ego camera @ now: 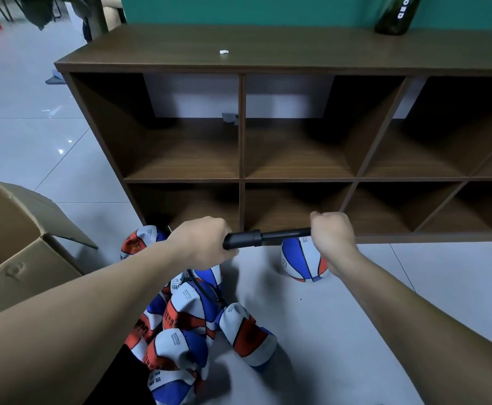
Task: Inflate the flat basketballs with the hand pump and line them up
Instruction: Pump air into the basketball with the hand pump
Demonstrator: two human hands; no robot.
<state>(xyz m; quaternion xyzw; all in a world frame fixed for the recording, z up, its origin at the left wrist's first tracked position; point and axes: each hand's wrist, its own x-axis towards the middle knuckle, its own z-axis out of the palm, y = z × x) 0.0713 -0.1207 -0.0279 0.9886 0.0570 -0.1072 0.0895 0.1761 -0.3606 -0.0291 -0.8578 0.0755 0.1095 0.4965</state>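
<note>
Left hand (201,241), grip curled round matte black cylindrical barrel of hand pump (243,239), held level at centre. Right hand (333,233), grip fisted over pump handle at 3 o'clock end; narrower piston rod (285,234) partly drawn out between hands. Thin black hose (202,290) trailing from left hand toward 6 o'clock into heap of flat basketballs (192,331): crumpled, folded panels in red, white and blue, pebbled skin with printed lettering. Round inflated basketball (304,263) on glossy pale tiled floor (355,331) beneath right hand, just before base of shelf unit (240,147), dark wood-grain laminate, square open cubbies. Another ball (139,241) at shelf's 9 o'clock corner, fullness unclear. Open corrugated cardboard box (20,244) at 9 o'clock. Dark glass bottle (396,13) on shelf top, 1 o'clock.
</note>
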